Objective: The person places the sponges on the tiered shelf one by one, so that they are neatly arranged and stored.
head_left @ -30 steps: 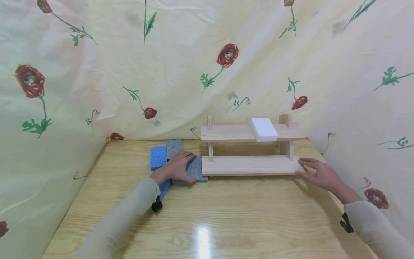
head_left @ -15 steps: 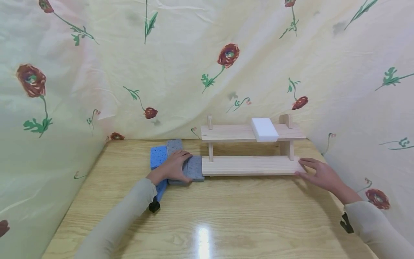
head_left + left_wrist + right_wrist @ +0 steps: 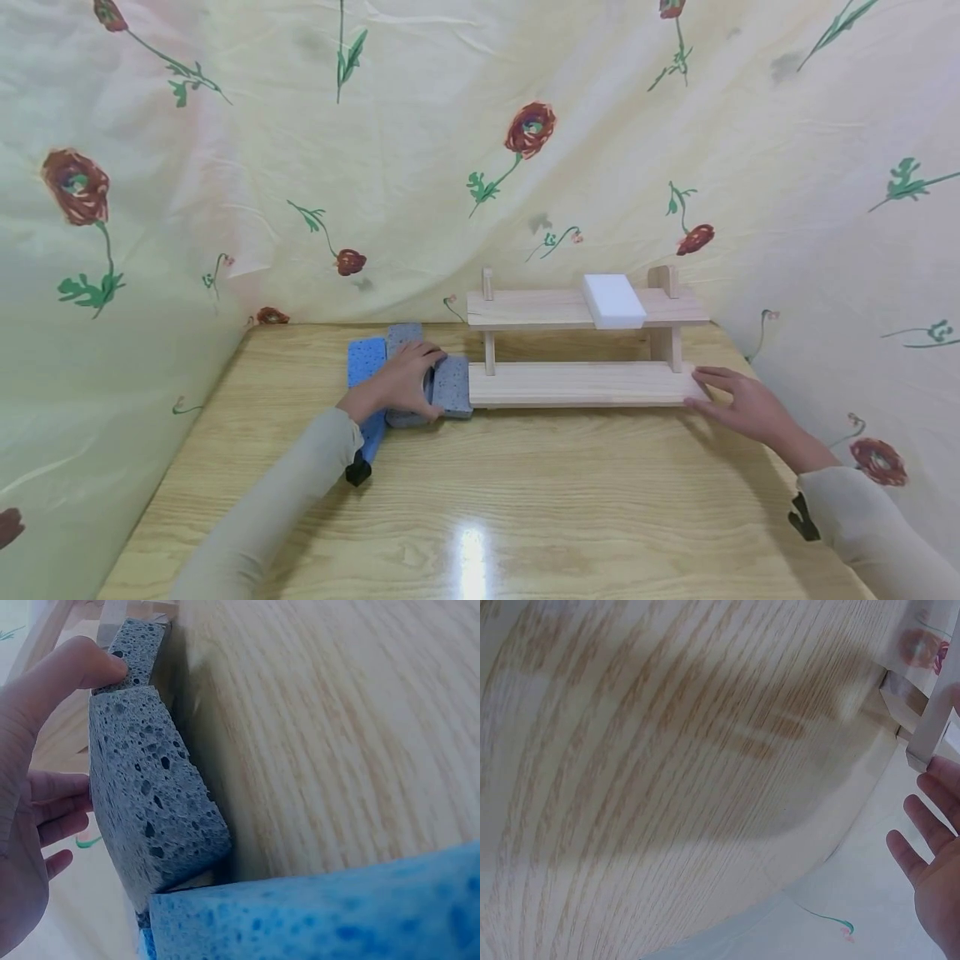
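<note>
My left hand [image 3: 407,381] spans a grey speckled sponge [image 3: 452,387] left of the wooden shelf [image 3: 577,383]. In the left wrist view the thumb [image 3: 109,669] presses that sponge's front edge, with the fingers behind. A second grey sponge [image 3: 146,772] lies directly before it, partly under the hand in the head view. My right hand [image 3: 742,406] holds the shelf's right end, thumb at the front corner and fingers towards the back. In the right wrist view its other fingers [image 3: 926,825] are extended beside the board end [image 3: 928,746].
A white foam block [image 3: 615,302] sits on the upper shelf board. Blue sponges [image 3: 366,358] and another grey sponge [image 3: 405,333] lie at the left. The wood-grain table [image 3: 570,500] meets a flowered cloth [image 3: 420,183] behind and at the sides.
My left hand has shifted slightly left. The grey sponge beside the shelf has also moved a little left and now looks slightly tilted, with a gap beside it. The right hand stays put.
</note>
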`<state>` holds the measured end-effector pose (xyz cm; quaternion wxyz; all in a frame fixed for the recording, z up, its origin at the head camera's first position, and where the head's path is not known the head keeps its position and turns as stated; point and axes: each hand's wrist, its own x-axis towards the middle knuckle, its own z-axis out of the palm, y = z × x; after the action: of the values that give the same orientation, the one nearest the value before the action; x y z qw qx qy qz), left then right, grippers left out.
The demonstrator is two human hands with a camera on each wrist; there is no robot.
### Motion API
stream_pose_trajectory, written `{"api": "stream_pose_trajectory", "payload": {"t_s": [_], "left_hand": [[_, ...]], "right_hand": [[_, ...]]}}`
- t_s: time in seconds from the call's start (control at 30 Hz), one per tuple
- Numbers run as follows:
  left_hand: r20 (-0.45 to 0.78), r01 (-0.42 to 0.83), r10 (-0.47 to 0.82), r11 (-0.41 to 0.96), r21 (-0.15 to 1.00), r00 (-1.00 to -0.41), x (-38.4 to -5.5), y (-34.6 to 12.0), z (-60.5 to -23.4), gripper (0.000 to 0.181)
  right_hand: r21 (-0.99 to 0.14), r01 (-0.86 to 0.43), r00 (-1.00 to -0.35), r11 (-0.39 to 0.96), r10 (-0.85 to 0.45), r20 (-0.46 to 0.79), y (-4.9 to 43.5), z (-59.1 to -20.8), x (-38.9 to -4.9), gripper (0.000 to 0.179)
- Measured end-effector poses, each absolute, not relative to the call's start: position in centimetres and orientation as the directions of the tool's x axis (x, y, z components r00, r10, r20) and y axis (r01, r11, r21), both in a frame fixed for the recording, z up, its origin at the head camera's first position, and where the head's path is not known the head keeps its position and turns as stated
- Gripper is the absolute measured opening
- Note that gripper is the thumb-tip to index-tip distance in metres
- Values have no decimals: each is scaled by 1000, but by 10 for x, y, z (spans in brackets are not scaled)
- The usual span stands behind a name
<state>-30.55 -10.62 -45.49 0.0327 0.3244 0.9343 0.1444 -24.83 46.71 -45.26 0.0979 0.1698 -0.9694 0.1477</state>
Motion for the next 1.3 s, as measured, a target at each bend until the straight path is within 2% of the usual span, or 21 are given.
{"api": "stream_pose_trajectory", "payload": {"t_s": [0.4, 1.3], "left_hand": [[33, 601, 615, 756, 261, -788, -305, -111, -451, 101], [128, 568, 559, 760, 316, -819, -307, -126, -440, 103]], "right_hand": [[-250, -373, -915, 894, -310, 256, 467, -453, -249, 58], [-242, -376, -914, 894, -316, 253, 469, -454, -249, 59]]}}
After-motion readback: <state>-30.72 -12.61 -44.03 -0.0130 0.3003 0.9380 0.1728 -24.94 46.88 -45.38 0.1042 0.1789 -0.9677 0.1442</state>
